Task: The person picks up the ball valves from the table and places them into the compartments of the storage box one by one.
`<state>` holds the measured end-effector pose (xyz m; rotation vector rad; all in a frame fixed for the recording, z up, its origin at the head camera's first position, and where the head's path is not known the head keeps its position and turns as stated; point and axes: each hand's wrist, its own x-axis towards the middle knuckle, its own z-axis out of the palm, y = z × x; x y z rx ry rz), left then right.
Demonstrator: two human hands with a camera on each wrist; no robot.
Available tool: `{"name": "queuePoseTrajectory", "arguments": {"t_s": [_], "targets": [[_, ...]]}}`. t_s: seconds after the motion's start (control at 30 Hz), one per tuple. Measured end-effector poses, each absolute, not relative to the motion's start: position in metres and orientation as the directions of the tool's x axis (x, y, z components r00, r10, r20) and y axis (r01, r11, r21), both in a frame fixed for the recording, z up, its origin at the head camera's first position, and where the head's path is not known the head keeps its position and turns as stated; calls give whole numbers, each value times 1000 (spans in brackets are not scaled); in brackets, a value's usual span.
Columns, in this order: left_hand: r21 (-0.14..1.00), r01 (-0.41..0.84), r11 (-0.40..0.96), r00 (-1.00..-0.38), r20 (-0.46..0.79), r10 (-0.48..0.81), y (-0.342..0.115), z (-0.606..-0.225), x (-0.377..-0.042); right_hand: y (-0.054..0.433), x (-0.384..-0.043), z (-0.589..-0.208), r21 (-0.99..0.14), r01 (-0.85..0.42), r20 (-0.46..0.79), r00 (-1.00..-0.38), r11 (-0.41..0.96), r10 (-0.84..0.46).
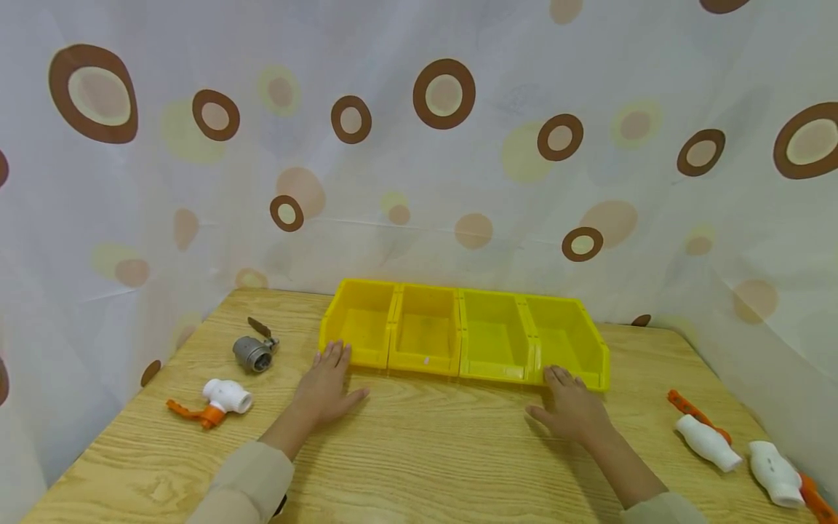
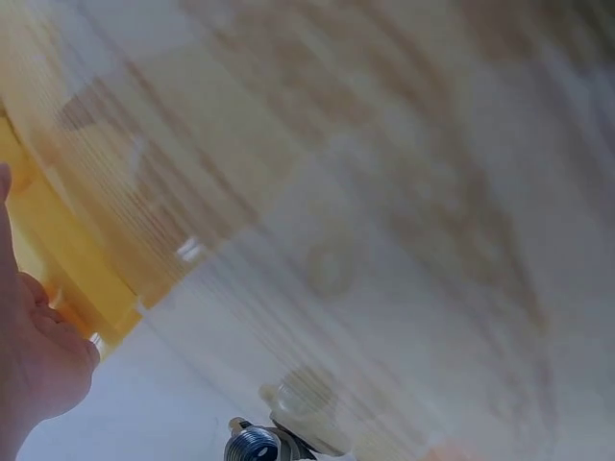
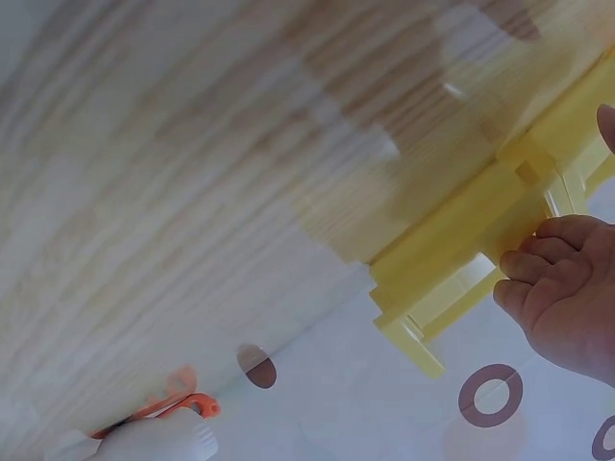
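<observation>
A row of several joined yellow bins [image 1: 425, 364] stands on the wooden table, with nothing visible inside. My left hand [image 1: 325, 393] touches the front of the leftmost bin, its thumb held out to the side. My right hand [image 1: 575, 409] rests its fingers on the front lip of the rightmost bin [image 1: 592, 378], thumb pointing left. In the left wrist view my left hand [image 2: 43, 360] lies against a yellow bin wall [image 2: 91, 274]. The right wrist view shows my right hand [image 3: 567, 298] with its fingertips at the bin front [image 3: 461, 226].
Left of the bins lie a grey metal ball valve [image 1: 253, 354] and a white valve with an orange handle [image 1: 225, 397]. Two white valves, the nearer-in one [image 1: 709, 442] and the outer one [image 1: 775, 473], lie at the right edge. A patterned curtain [image 1: 393, 182] hangs behind the table.
</observation>
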<state>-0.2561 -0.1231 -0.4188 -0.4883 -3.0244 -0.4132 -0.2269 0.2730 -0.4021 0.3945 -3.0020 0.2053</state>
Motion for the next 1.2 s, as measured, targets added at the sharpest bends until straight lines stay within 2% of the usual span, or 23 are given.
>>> {"name": "queuePoseTrajectory", "arguments": {"t_s": [0.67,1.2], "targets": [[276,312,909,-950,100,296,-120,-413,-248,274,-221,-399,-127,-261,136,-960,957,-243],[252,296,921,-955,87,283,-119,-412,-243,274,-218,-402,-129,-267,137,-959,955,-249]]}}
